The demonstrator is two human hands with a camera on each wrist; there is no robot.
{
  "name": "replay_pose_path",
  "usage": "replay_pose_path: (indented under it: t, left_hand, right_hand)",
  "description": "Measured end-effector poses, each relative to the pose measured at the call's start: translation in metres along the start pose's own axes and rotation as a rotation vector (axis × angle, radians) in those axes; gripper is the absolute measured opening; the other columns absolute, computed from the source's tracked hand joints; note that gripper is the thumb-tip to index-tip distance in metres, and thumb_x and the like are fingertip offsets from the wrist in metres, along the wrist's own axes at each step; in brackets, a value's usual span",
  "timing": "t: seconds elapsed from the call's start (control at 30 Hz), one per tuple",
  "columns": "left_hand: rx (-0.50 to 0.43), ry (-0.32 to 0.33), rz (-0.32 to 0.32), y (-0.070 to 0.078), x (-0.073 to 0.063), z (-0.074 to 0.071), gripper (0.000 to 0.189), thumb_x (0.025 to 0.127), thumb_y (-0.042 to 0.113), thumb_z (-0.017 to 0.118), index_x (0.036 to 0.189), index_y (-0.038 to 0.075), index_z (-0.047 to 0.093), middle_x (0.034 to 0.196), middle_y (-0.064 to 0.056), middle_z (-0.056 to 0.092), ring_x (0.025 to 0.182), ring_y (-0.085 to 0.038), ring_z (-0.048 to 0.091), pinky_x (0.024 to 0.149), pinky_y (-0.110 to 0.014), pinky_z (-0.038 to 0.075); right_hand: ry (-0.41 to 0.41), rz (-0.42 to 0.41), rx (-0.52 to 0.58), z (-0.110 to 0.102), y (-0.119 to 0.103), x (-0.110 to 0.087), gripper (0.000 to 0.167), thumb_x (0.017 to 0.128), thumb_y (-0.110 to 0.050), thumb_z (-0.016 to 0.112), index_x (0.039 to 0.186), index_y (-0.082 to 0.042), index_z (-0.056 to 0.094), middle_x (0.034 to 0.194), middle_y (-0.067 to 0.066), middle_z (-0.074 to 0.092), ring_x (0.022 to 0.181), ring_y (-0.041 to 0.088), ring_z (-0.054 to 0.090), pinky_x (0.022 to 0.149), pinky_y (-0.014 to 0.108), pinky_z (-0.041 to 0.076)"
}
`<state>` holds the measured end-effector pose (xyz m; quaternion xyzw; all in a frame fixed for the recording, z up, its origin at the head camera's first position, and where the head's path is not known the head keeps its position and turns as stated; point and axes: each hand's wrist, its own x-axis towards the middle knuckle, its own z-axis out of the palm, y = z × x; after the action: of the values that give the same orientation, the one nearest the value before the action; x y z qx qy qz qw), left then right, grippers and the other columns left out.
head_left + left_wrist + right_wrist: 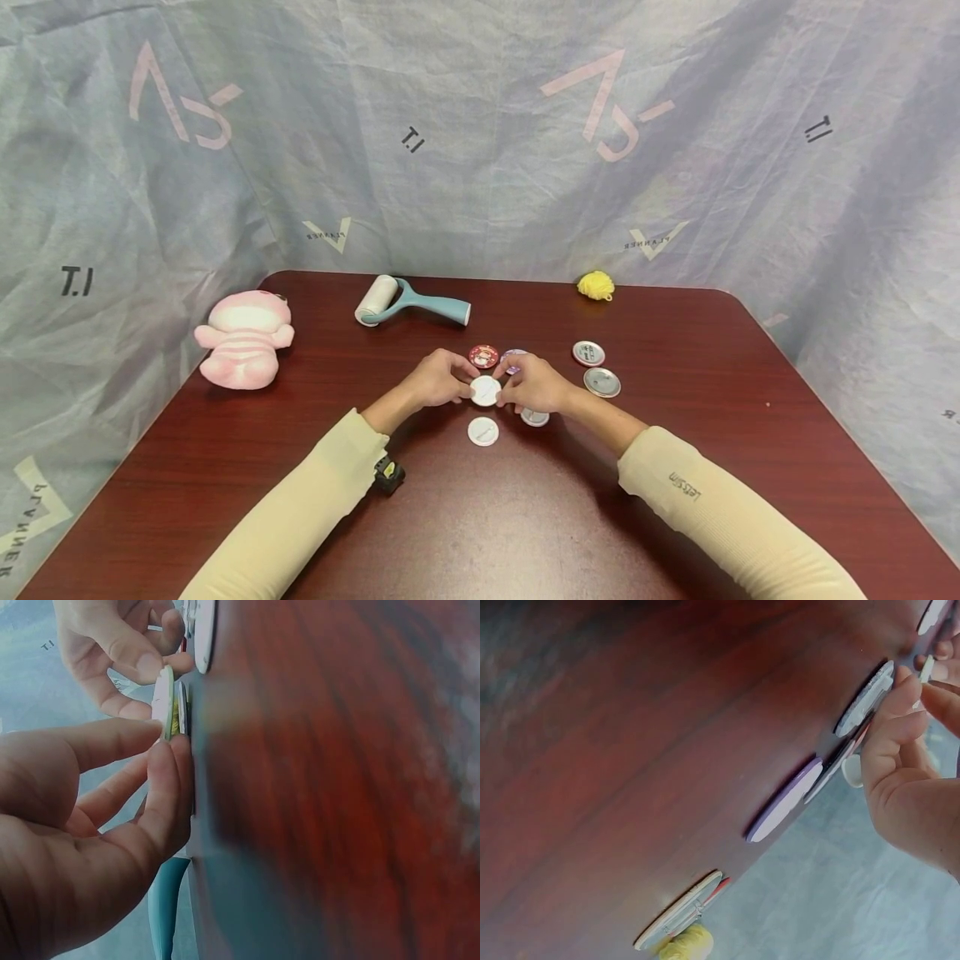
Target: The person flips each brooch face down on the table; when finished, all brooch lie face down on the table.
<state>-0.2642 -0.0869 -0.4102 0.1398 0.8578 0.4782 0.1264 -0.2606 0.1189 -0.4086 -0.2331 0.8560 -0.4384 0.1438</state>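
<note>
Pinching white badge (486,391) at opposite edges with left hand (438,379) and right hand (538,386), we have it midway between.

The left forearm (300,508) and right forearm (727,508) slant forward and inward, clad in pale sleeves that leave both wrists bare. The left hand (438,379) and right hand (538,385) face each other, near but apart, each in a pinch. On the left, the thumb (112,745) lies extended opposite bent fingers (162,784); the right hand's fingers are bent too.
</note>
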Motion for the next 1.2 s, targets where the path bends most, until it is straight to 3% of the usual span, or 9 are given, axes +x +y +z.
replay_pose_path:
  t: [0.23, 0.4, 0.77, 1.0, 1.2]
  left_hand:
    - [0.080, -0.002, 0.007, 0.0000, 0.0005, -0.0017, 0.029, 0.077, -0.005, 0.077, 0.105, 0.000, 0.074, 0.092, -0.008, 0.073, 0.063, -0.011, 0.064, 0.061, -0.025, 0.054]
    - [0.165, 0.003, 0.027, -0.0003, 0.0018, -0.0027, 0.033, 0.072, -0.001, 0.082, 0.104, 0.003, 0.075, 0.093, -0.004, 0.074, 0.076, -0.011, 0.058, 0.069, -0.023, 0.046]
    - [0.226, -0.022, 0.074, 0.0014, 0.0001, -0.0038, 0.030, 0.071, 0.001, 0.080, 0.101, 0.003, 0.075, 0.090, -0.001, 0.074, 0.077, -0.010, 0.060, 0.070, -0.024, 0.049]
    - [0.232, -0.032, 0.051, -0.0002, 0.0035, -0.0013, 0.032, 0.072, 0.002, 0.082, 0.103, 0.004, 0.075, 0.093, -0.002, 0.074, 0.075, -0.010, 0.060, 0.069, -0.024, 0.049]
    - [0.238, -0.041, 0.062, -0.0001, 0.0036, -0.0007, 0.033, 0.072, 0.002, 0.082, 0.104, 0.003, 0.075, 0.094, -0.003, 0.074, 0.073, -0.008, 0.061, 0.066, -0.023, 0.050]
  right_hand:
    - [0.005, 0.025, -0.008, 0.0009, -0.0015, -0.0014, 0.024, 0.086, 0.005, 0.067, 0.109, 0.006, 0.059, 0.076, 0.017, 0.072, 0.053, 0.019, 0.062, 0.054, 0.031, 0.054]
    - [0.023, 0.048, -0.038, 0.0000, -0.0003, 0.0005, 0.024, 0.085, 0.003, 0.070, 0.108, 0.006, 0.062, 0.074, 0.015, 0.072, 0.054, 0.018, 0.062, 0.054, 0.028, 0.053]
    - [0.045, 0.084, -0.099, -0.0001, 0.0012, 0.0028, 0.019, 0.085, 0.001, 0.072, 0.103, 0.003, 0.066, 0.074, 0.009, 0.071, 0.058, 0.015, 0.065, 0.056, 0.024, 0.053]
    - [0.057, 0.108, -0.103, 0.0000, 0.0013, 0.0026, 0.018, 0.084, 0.001, 0.070, 0.101, 0.002, 0.067, 0.073, 0.009, 0.071, 0.060, 0.013, 0.064, 0.049, 0.021, 0.044]
    - [0.057, 0.101, -0.104, -0.0002, 0.0015, 0.0031, 0.018, 0.084, 0.000, 0.069, 0.101, 0.003, 0.066, 0.072, 0.009, 0.071, 0.058, 0.011, 0.062, 0.047, 0.020, 0.044]
